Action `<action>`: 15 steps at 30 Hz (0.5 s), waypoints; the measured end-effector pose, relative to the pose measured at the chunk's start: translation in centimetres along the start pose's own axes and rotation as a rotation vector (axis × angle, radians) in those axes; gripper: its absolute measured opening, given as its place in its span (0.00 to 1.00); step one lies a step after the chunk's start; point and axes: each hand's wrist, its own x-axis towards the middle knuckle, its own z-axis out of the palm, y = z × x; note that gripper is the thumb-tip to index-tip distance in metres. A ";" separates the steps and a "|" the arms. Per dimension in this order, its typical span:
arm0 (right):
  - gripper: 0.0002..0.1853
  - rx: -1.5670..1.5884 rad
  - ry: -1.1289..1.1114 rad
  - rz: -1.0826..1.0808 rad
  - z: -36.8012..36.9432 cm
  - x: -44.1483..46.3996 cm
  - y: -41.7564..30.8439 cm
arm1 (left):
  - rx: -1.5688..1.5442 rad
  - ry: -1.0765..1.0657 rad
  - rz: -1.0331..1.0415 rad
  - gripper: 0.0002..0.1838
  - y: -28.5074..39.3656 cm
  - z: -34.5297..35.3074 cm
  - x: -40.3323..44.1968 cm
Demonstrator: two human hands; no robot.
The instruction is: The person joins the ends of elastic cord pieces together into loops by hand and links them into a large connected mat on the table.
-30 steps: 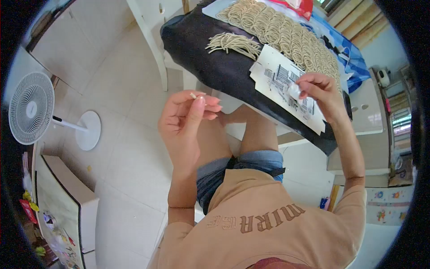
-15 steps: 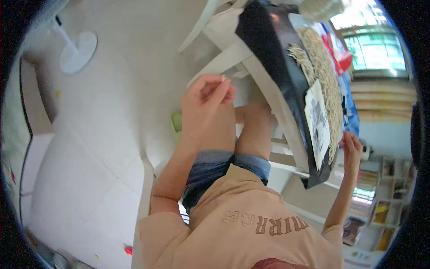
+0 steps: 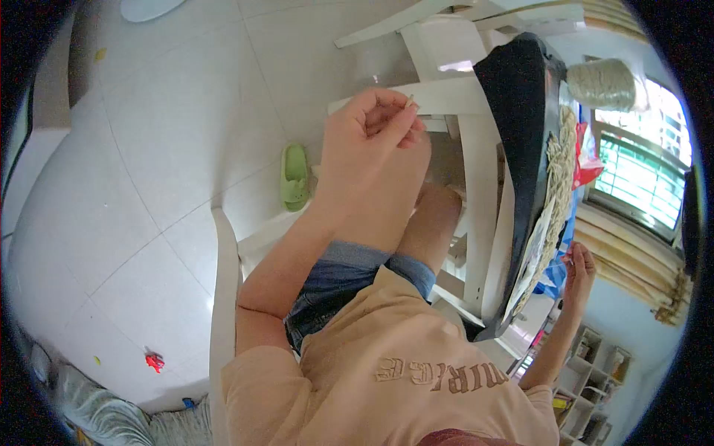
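Observation:
My left hand [image 3: 375, 123] is raised over my thighs with its fingers curled. Thumb and forefinger pinch a small pale tip, too small to name. My right hand [image 3: 579, 269] is held out past the near end of the table, its thumb and fingertips pressed together. What lies between them is too small to make out. Closest to it are a blue plastic bag [image 3: 552, 279] and a long pile of beige cord [image 3: 558, 175] on the dark table cover [image 3: 513, 97]. A printed white sheet [image 3: 529, 256] lies beside the cord, seen nearly edge-on.
A spool of pale twine [image 3: 604, 85] stands at the table's far end, with a red bag [image 3: 587, 160] nearby. White chairs [image 3: 439, 48] stand by the table. On the floor are a green slipper [image 3: 295, 178] and a red object [image 3: 154, 362]. Shelves [image 3: 595, 372] stand at the right.
The view has turned, so the table shows more edge-on and more of the floor is visible. My left hand sits higher in view; my right hand appears slightly lower. Both stay pinched.

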 end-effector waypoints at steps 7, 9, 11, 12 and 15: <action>0.15 0.106 -0.235 -0.127 5.0 0.1 -3.2 | 0.100 0.075 -0.109 0.07 -1.4 -0.5 0.6; 0.19 0.063 -0.356 -0.260 7.3 -1.5 -3.9 | 0.097 0.065 -0.116 0.06 -1.9 0.0 0.3; 0.23 -0.042 -0.498 -0.211 8.1 -2.1 -4.7 | -0.002 -0.026 -0.126 0.06 -4.3 -0.5 -0.1; 0.22 -0.053 -0.516 -0.256 7.8 -1.9 -4.0 | 0.030 -0.068 -0.145 0.06 -4.7 -0.2 -0.3; 0.21 0.103 -0.428 -0.284 8.0 -2.9 -3.9 | 0.178 -0.174 -0.195 0.07 -6.2 0.3 -0.8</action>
